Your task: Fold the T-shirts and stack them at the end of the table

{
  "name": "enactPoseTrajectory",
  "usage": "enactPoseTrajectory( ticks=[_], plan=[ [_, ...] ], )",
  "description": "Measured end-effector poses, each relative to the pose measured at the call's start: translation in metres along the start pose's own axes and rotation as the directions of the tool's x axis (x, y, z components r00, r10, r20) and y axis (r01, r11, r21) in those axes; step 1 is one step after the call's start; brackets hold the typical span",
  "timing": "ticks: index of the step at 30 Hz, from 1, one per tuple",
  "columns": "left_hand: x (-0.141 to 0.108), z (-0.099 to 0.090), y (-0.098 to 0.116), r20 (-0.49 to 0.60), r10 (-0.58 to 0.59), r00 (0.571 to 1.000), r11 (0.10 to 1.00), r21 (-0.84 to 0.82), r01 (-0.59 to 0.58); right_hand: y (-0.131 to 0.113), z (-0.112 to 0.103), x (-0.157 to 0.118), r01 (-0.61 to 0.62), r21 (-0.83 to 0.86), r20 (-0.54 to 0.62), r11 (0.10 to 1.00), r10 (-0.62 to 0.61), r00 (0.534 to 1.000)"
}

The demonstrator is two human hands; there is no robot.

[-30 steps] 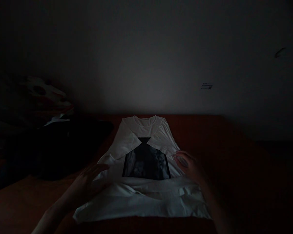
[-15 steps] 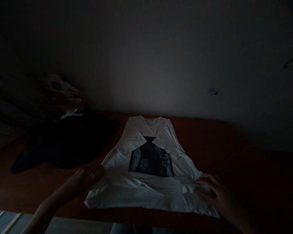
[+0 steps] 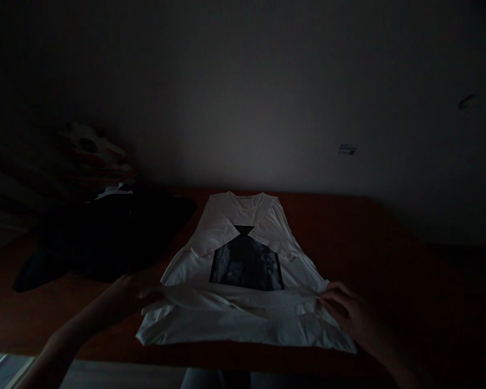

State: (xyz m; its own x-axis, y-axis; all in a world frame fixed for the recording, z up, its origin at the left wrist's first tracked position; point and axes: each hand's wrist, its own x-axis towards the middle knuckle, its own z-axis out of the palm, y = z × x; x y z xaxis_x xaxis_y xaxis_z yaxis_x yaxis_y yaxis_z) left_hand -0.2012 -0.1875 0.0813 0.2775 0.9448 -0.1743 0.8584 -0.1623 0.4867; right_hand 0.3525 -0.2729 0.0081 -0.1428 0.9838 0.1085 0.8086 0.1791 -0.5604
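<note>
"Two grips on one white shirt. Where does it lie?"

"Spread on the reddish-brown surface, all around its dark print, with the neckline beyond the print."

"And your hands?"

"My right hand is narrow, fingertips pinching cloth to the right of the print and nearer me. My left hand pinches cloth to the left of the print, also nearer me, though it's too dim there to make out each finger."

"What would make this hold work well?"

"I'd keep both pinches level, so the cloth between them, just on my side of the print, runs straight. A light outward pull should ease the wrinkles there; too much might drag the folded-in sleeves that overlap the print's upper corners."

"Anything to avoid?"

"The dark heap left of the print: I'd keep my left hand clear of it."
</note>
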Motion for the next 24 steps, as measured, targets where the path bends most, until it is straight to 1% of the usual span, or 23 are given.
enactPoseTrajectory(
  ticks=[3,6,9,11,13,15,17,18,19,21,22,24],
  plan=[
    [0.007,-0.011,0.001,-0.026,-0.001,1.0,0.999,-0.04,0.0,-0.005,-0.003,0.002,-0.001,0.014,-0.078,1.0,0.002,0.997],
    [0.014,-0.018,0.003,-0.163,-0.001,0.987,0.999,-0.039,-0.006,-0.009,-0.006,0.002,-0.055,0.051,-0.118,0.997,0.061,0.991],
    [0.019,-0.021,0.011,-0.237,-0.041,0.971,0.999,-0.022,0.036,-0.012,-0.005,0.002,-0.103,0.057,-0.143,0.993,0.11,0.984],
    [0.021,-0.021,0.017,-0.262,-0.067,0.963,0.998,-0.025,0.063,-0.013,-0.004,0.002,-0.115,0.043,-0.141,0.992,0.12,0.983],
    [0.021,-0.018,0.021,-0.288,-0.097,0.953,0.995,-0.051,0.086,-0.012,-0.002,0.002,-0.115,0.004,-0.098,0.993,0.115,0.989],
    [0.021,-0.013,0.02,-0.288,-0.148,0.946,0.985,-0.127,0.115,-0.01,-0.002,0.001,-0.092,-0.057,-0.041,0.994,0.09,0.995],
    [0.021,-0.006,0.015,-0.252,-0.214,0.944,0.951,-0.274,0.142,-0.008,-0.003,0.0,-0.057,-0.099,-0.006,0.993,0.056,0.998],
    [0.022,-0.003,0.012,-0.226,-0.24,0.944,0.918,-0.368,0.145,-0.007,-0.004,-0.001,-0.048,-0.105,0.001,0.993,0.049,0.999],
    [0.023,0.001,0.01,-0.202,-0.256,0.945,0.874,-0.465,0.138,-0.006,-0.006,-0.002,-0.043,-0.103,0.005,0.994,0.044,0.999],
    [0.023,0.006,0.006,-0.196,-0.264,0.944,0.784,-0.614,0.092,-0.005,-0.011,-0.003,-0.038,-0.104,0.011,0.994,0.039,0.999],
    [0.024,0.008,0.005,-0.208,-0.26,0.943,0.754,-0.653,0.064,-0.004,-0.014,-0.004,-0.038,-0.113,0.005,0.993,0.039,0.999],
    [0.023,0.008,0.006,-0.246,-0.236,0.94,0.74,-0.673,0.01,-0.003,-0.019,-0.004,-0.035,-0.131,-0.01,0.991,0.034,0.999]
  ],
)
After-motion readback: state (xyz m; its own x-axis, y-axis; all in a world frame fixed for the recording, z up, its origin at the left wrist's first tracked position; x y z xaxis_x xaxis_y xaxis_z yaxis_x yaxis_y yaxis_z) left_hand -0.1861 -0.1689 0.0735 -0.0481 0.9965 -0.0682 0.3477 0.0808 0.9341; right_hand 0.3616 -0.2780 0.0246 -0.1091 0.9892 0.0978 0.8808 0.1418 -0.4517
